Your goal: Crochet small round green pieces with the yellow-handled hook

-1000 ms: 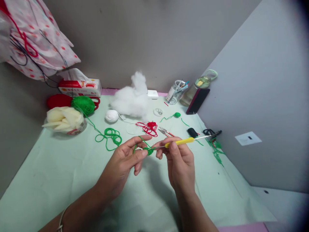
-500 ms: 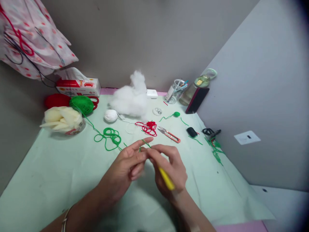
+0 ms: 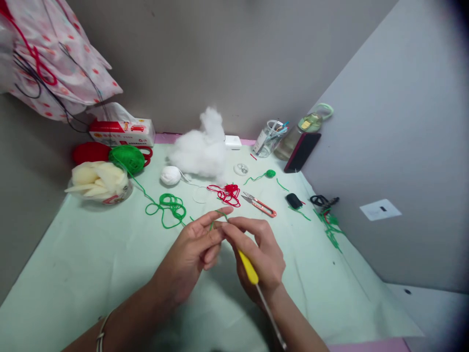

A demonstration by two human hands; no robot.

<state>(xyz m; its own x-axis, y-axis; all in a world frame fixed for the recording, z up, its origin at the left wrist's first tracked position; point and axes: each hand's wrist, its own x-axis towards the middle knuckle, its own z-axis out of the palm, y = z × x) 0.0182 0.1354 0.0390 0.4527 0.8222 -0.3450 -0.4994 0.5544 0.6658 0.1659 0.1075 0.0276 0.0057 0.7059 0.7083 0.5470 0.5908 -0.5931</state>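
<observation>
Yarn point(image 3: 222, 213) in the left hand point(image 3: 194, 244), hook point(image 3: 248, 267) in the right hand point(image 3: 262, 254)

The left hand pinches the green yarn, a strand crossing its index finger; the right hand grasps the hook's yellow handle, metal shaft towards five o'clock, fingertips meeting the left's. The worked part is hidden there.

From those fingertips, the tissue box point(image 3: 137, 138) at ten o'clock bears white print on red, too small to read. Labels on the bowl point(image 3: 124, 193), between nine and ten, and the cup point(image 3: 261, 144), at one, are also illegible.

Grey wall point(image 3: 157, 68) bounds the far edge at twelve. The sheet point(image 3: 110, 254) spreads wide at eight and four, its corner overlapping a pink edge point(image 3: 388, 345) past four. Snips point(image 3: 266, 209) lie near, at two.
</observation>
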